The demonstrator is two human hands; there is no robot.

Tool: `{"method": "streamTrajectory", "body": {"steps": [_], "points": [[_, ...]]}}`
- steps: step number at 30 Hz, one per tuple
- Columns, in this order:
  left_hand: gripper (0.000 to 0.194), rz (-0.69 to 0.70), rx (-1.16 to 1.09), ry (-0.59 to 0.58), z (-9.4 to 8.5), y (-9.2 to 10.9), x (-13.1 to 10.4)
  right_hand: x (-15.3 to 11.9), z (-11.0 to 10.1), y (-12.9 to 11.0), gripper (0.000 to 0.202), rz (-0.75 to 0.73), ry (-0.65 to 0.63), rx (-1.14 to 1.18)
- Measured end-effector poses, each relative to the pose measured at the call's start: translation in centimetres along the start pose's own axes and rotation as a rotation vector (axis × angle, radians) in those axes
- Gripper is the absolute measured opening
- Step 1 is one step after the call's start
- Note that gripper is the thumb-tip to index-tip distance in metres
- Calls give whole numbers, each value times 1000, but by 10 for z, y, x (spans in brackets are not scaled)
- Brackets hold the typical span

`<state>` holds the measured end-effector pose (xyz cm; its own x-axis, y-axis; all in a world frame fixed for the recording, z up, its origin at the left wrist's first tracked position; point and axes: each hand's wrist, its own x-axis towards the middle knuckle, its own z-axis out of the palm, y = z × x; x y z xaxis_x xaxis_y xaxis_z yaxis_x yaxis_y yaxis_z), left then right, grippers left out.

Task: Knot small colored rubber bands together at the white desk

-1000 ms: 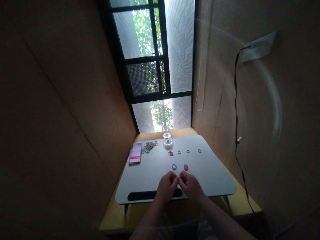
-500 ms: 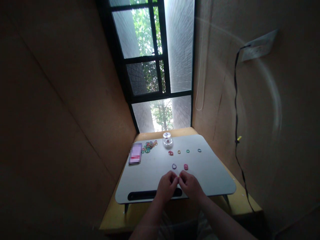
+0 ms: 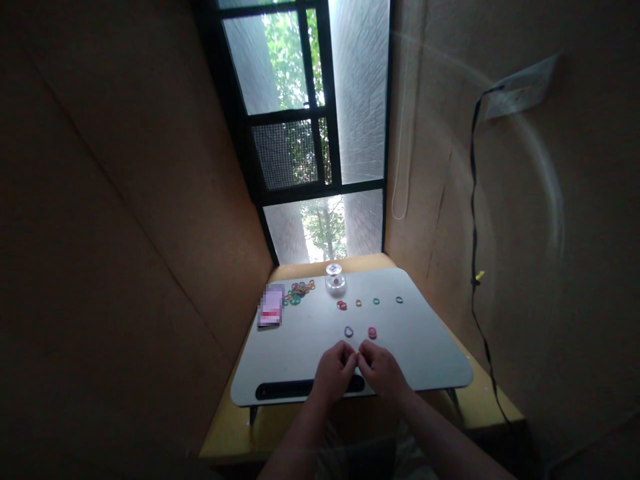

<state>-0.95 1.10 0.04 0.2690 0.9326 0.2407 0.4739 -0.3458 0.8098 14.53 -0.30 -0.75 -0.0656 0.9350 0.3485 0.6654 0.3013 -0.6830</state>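
Note:
My left hand [image 3: 336, 367] and my right hand [image 3: 379, 367] meet over the front of the white lap table [image 3: 290, 347]. Thumb and fingers are pinched together on both. A tiny yellowish bit shows between the fingertips, but it is too small and covered to name. Just beyond the fingers lie a purple elastic band [image 3: 349, 331] and pink bands [image 3: 372, 332]. Farther back is a row with red bands [image 3: 341, 305], a yellow-orange band [image 3: 359, 303], a green band [image 3: 377, 301] and a dark bluish band [image 3: 399, 300].
A mixed pile of coloured bands [image 3: 299, 292] lies at the back left, beside a blurred-out flat pink object [image 3: 271, 307]. A clear round container [image 3: 335, 283] stands at the back. Along the front edge runs a black slot [image 3: 283, 389]. A cable [image 3: 473, 200] hangs down the right wall.
Both hands keep almost the same pinched pose and place. The bands on the table have not moved; only the camera's view has shifted slightly.

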Motion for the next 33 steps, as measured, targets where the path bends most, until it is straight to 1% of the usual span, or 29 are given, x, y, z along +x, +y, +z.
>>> {"method": "streamTrajectory", "body": {"steps": [12, 27, 33], "points": [[18, -11, 10, 4, 0, -1, 1, 0, 1, 1, 18, -6, -2, -7], [17, 3, 16, 7, 1, -2, 0, -1, 0, -1, 17, 0, 7, -4], [17, 17, 20, 3, 1, -1, 0, -1, 0, -1, 16, 11, -11, -10]]}}
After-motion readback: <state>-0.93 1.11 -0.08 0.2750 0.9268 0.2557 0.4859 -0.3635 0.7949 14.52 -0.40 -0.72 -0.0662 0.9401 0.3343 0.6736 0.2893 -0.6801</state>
